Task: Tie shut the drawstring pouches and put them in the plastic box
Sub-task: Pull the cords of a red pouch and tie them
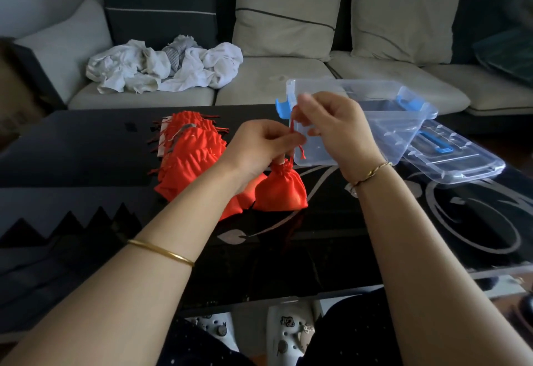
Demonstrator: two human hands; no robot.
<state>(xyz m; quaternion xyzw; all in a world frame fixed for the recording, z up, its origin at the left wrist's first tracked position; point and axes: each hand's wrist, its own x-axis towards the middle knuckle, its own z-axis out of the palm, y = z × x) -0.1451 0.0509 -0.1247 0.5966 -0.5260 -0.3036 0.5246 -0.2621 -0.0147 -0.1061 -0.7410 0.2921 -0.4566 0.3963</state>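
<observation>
A red drawstring pouch (pixel 281 189) hangs just above the black table, its neck gathered tight. My left hand (pixel 261 146) pinches the red cord (pixel 292 126) right above the neck. My right hand (pixel 331 126) holds the upper end of the same cord, pulled up. A pile of several more red pouches (pixel 190 149) lies to the left on the table. The clear plastic box (pixel 375 123) with blue latches stands behind my right hand, tilted on its lid, with nothing visible inside.
The box's clear lid (pixel 458 158) lies flat at the right. The table is glossy black glass (pixel 375 235) with a silver pattern. Behind it a sofa carries crumpled white cloths (pixel 164 65) and cushions. Shoes (pixel 288 334) show under the table.
</observation>
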